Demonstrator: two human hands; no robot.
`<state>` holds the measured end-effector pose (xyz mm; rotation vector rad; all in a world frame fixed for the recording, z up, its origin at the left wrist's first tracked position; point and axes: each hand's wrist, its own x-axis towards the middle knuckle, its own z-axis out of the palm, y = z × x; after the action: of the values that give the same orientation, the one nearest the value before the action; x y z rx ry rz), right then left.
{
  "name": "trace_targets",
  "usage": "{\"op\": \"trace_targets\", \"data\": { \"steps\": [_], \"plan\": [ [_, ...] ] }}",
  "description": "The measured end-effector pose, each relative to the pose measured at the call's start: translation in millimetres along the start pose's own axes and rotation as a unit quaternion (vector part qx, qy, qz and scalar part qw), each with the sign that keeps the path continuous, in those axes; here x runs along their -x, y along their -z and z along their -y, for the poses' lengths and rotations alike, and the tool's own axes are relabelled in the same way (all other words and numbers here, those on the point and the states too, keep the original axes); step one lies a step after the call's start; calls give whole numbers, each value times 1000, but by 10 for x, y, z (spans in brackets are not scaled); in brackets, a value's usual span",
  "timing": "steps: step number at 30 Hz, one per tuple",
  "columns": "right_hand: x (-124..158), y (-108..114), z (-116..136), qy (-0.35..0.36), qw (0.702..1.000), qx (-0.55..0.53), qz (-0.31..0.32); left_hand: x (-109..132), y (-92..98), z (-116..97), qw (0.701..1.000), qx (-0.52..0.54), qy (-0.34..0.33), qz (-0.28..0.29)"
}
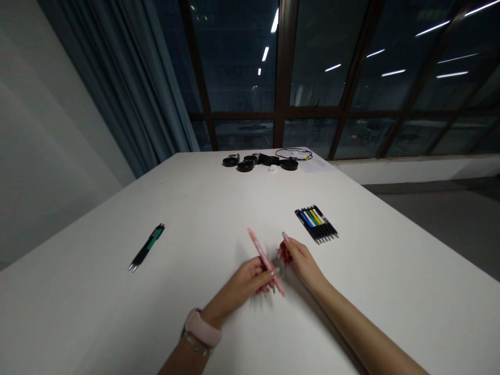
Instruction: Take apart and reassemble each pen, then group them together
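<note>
A pink pen [257,242] is held in my left hand [250,278], its fingers and thumb closed around the lower part. The pen slants up and to the left above the white table, slightly blurred. My right hand [299,258] is just right of the pen and apart from it. Its fingers are loosely curled, the thumb stands away from them, and nothing shows between. Several pens [317,224] with black, blue, green, yellow and white barrels lie side by side beyond my right hand. Farther left lie two dark pens [147,248], with green showing on one.
Black rolls [246,166], a looped black cable [294,153] and a small white item [272,169] lie at the far end of the white table [203,312]. Behind it are large windows and a blue curtain [156,78]. The table's right edge drops to the floor.
</note>
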<state>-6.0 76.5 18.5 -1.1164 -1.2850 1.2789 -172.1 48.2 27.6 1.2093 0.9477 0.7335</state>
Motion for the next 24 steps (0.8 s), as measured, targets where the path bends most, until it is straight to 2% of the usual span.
{"op": "trace_targets", "data": {
  "steps": [1,3,7,11,16,20,24],
  "plan": [
    [-7,-9,-17,-24,1000,-6,15,-28,24,-2,998,2,-27,-57],
    [-9,-25,-42,-63,996,-15,55,-82,70,5,989,-4,-64,-137],
    [27,-49,-41,-71,992,-43,92,-149,91,38,974,6,-92,-207],
    [50,-66,-10,-56,993,-54,90,-165,30,68,970,17,-114,-214],
    [45,-92,11,-95,990,-80,70,-164,-5,115,972,-10,-129,-195],
    [54,-101,5,-87,991,-90,49,-122,10,125,965,-79,-156,-195],
    [72,-112,-11,-72,992,-98,39,-35,12,83,940,-190,-187,-214]
  ]
}}
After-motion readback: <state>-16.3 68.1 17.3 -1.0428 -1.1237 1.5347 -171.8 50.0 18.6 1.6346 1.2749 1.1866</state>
